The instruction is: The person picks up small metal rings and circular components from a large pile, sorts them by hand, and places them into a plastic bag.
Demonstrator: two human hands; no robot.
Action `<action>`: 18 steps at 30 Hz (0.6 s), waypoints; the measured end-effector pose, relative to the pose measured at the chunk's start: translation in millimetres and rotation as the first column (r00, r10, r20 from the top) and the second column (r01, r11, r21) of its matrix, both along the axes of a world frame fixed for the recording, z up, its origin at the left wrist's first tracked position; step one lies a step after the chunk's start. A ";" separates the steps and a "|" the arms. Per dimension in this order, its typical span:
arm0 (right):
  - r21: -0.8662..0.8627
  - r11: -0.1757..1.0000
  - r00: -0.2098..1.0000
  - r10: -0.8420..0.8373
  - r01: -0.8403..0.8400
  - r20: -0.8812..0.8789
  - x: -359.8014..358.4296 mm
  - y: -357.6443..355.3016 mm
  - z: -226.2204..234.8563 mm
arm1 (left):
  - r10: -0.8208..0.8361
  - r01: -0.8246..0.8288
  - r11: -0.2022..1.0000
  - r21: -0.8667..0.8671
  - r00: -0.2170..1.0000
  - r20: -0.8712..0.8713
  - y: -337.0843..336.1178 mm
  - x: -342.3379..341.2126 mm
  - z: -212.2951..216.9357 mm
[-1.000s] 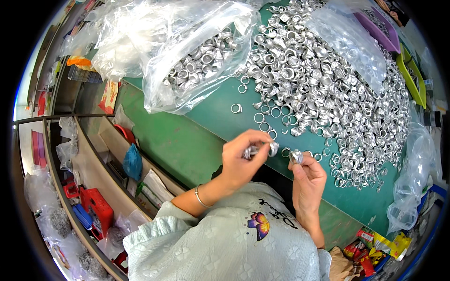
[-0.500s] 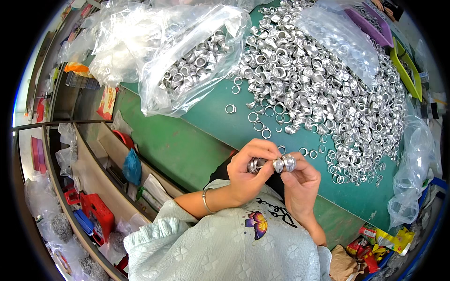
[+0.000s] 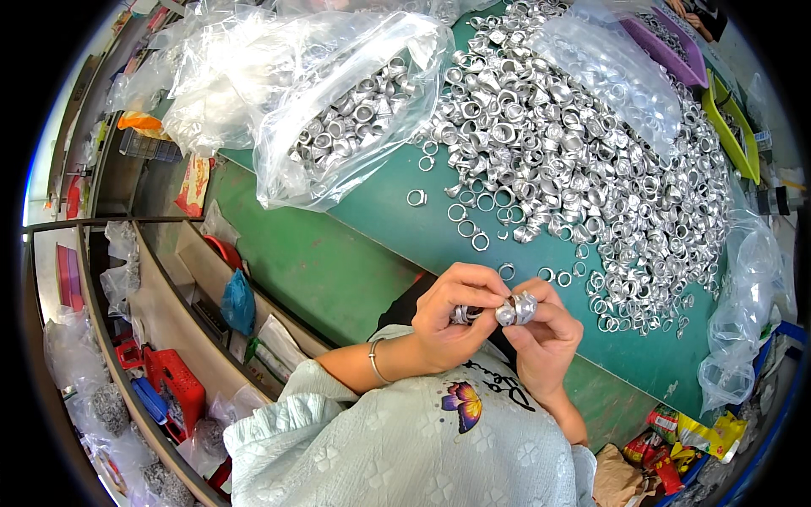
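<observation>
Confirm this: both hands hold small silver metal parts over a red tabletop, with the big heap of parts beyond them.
Not quite: the tabletop is green, not red, as the head view shows. The left hand and right hand do hold small silver metal parts, with the heap beyond.

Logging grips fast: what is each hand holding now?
Left hand: closed on small silver metal rings.
Right hand: closed on a silver metal fitting.
</observation>
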State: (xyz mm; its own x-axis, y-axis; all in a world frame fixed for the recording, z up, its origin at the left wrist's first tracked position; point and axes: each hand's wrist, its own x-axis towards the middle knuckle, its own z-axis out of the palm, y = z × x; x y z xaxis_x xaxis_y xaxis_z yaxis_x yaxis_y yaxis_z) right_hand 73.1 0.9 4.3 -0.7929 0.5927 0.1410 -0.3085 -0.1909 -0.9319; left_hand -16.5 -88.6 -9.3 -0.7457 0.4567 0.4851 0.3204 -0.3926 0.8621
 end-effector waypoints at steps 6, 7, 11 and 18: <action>0.144 0.989 0.999 -0.029 0.026 0.016 1.4 1.5 1.0 | -0.017 0.015 1.000 -0.016 0.996 -0.088 0.3 -0.8 0.5; 0.190 0.981 1.000 -0.028 0.025 0.013 1.3 2.0 0.0 | -0.016 0.015 1.000 -0.016 0.995 -0.101 0.1 -0.9 1.4; 0.305 0.951 0.998 -0.057 0.058 -0.012 -0.4 2.9 -1.9 | -0.029 0.029 0.999 0.013 0.999 -0.028 -0.3 1.6 3.3; 0.145 0.978 0.985 -0.159 0.148 0.067 2.6 0.4 -12.0 | 0.023 -0.042 0.972 -0.233 0.996 -0.083 -3.3 -8.6 -0.8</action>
